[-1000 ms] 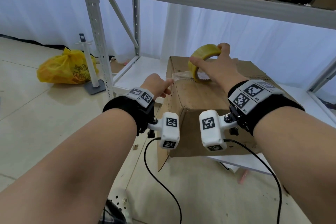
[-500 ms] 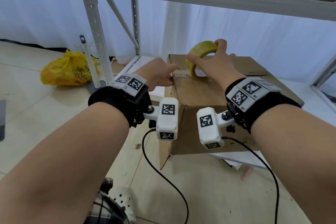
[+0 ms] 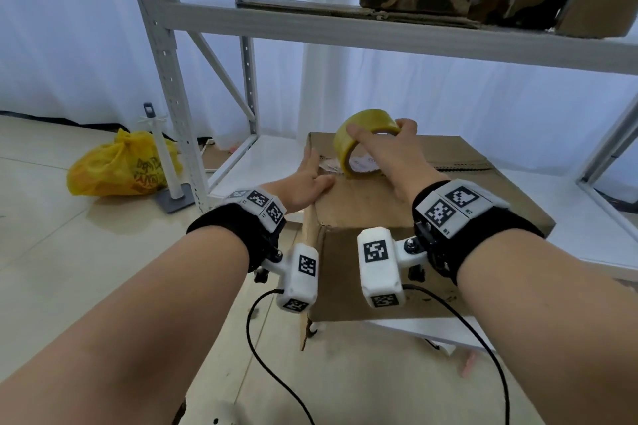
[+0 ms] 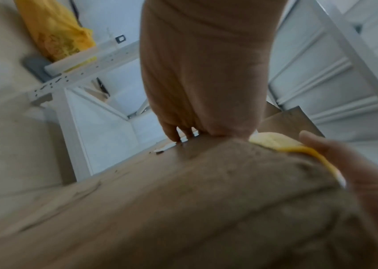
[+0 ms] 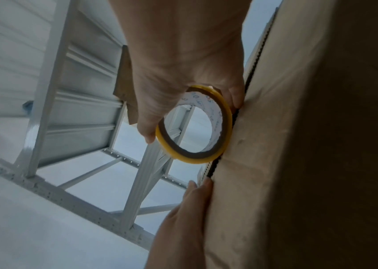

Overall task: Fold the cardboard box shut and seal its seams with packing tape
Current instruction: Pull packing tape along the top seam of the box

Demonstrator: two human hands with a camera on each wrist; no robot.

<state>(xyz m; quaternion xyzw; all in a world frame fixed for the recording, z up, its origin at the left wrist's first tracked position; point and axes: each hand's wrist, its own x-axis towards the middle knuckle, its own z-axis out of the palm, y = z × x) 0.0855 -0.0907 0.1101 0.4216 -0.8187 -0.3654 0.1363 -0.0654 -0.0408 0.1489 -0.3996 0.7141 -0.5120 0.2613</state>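
Note:
A brown cardboard box [image 3: 379,203] stands on the low white shelf, its top flaps folded down with a dark seam [image 5: 234,118] between them. My right hand [image 3: 386,152] grips a yellow roll of packing tape [image 3: 359,134] on edge on the box top by the seam; the tape roll [image 5: 195,125] shows fingers round its rim. My left hand [image 3: 307,179] lies flat with straight fingers on the box's left top edge, next to the roll. In the left wrist view the left hand [image 4: 197,102] presses the box edge [image 4: 183,182].
A white metal rack [image 3: 165,86] frames the box, with an upper shelf [image 3: 379,31] holding more cardboard boxes overhead. A yellow plastic bag [image 3: 121,166] and a white stand [image 3: 165,162] sit on the tiled floor at left. Black cables [image 3: 262,355] hang from the wrist cameras.
My left hand has moved forward and opened flat on the box's left top edge. The right hand keeps the tape roll in about the same place on the box top.

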